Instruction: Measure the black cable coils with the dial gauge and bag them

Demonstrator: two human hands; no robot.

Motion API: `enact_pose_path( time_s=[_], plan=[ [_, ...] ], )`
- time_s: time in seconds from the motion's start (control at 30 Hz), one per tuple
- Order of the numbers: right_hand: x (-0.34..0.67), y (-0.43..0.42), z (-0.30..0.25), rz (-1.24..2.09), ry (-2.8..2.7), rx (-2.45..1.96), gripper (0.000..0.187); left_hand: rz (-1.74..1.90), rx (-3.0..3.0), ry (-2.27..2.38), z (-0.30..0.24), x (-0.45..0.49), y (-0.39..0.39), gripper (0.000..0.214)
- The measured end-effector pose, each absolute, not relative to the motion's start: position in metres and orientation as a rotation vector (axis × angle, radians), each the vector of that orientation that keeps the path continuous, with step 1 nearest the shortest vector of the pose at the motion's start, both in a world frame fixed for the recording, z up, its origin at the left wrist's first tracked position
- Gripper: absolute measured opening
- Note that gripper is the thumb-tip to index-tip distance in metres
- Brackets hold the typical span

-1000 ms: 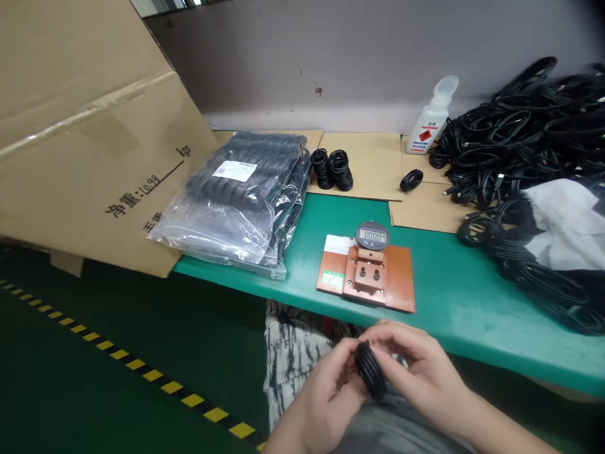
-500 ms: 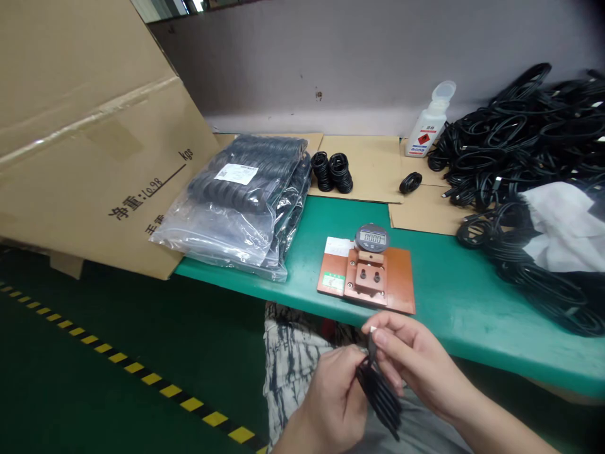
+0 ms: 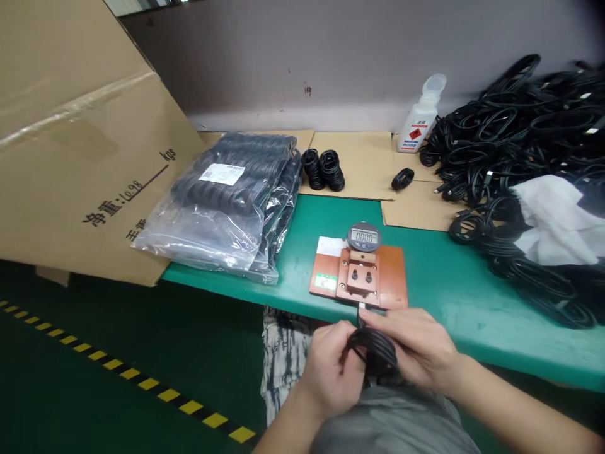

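Note:
A coiled black cable (image 3: 378, 350) is gripped between my hands near the front edge of the table. My left hand (image 3: 331, 366) is closed around one side of the coil. The fingers of my right hand (image 3: 420, 347) pinch the cable's end, whose pale connector tip (image 3: 362, 306) points away from me. Just beyond that tip lies a copper-coloured fixture (image 3: 363, 279) with a round digital gauge (image 3: 363, 237) reading zeros. Whether the tip touches the fixture I cannot tell.
Bagged cable coils (image 3: 231, 183) lie left of the fixture, beside a large cardboard box (image 3: 85, 139). Behind are two stacks of coils (image 3: 324, 170) and a single coil (image 3: 403, 180) on cardboard. A white bottle (image 3: 418, 126), a cable heap (image 3: 510, 132) and white cloth (image 3: 551, 221) occupy the right.
Both hands have moved forward with the cable, bringing its connector tip up to the fixture's front edge. The view has shifted slightly to the right.

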State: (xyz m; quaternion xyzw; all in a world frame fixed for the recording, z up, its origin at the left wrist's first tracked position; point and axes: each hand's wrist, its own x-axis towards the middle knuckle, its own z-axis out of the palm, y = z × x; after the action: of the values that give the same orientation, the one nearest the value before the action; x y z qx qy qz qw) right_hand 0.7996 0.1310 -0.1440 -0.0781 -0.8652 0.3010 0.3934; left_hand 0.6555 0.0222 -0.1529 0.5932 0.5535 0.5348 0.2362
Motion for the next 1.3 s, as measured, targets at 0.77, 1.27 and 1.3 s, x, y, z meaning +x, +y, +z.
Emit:
enact_pose_path(
  time_s=[0.77, 1.27, 1.3],
  plan=[
    [0.793, 0.138, -0.152, 0.78, -2.201, -0.34, 0.043, 1.438, 1.56, 1.453, -0.166, 0.646, 0.035, 0.024],
    [0.789, 0.138, -0.141, 0.805, -2.124, -0.409, 0.032, 1.393, 1.463, 1.453, -0.165, 0.645, 0.038, 0.023],
    [0.789, 0.138, -0.141, 0.803, -2.126, -0.42, 0.032, 1.391, 1.459, 1.453, -0.165, 0.646, 0.038, 0.023]
  ],
)
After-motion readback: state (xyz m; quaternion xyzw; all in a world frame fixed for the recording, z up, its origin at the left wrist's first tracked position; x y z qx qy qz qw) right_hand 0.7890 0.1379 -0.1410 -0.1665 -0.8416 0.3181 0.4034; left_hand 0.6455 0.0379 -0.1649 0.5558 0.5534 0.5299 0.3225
